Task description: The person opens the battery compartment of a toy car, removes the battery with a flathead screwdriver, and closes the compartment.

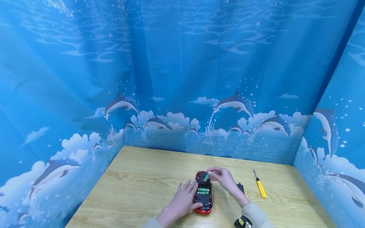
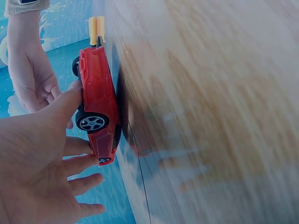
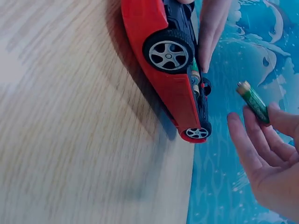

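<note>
A red toy car (image 1: 207,211) lies upside down on the table, its black underside facing up. Green batteries (image 1: 203,191) sit side by side in the open compartment midway along it. My left hand (image 1: 182,199) rests against the car's left side, thumb toward one end and the other fingers spread out straight. Between thumb and fingertips, my right hand (image 1: 223,180) pinches a green battery (image 3: 254,103) above the far end of the car. The battery is tilted and apart from the compartment; its metal tip shows in the right wrist view.
A screwdriver (image 1: 260,189) with a yellow handle lies on the wooden table (image 1: 142,177) to the right. Partly hidden behind my right forearm is a black piece (image 1: 240,187). A blue dolphin-print curtain (image 1: 176,79) surrounds the table's back and sides.
</note>
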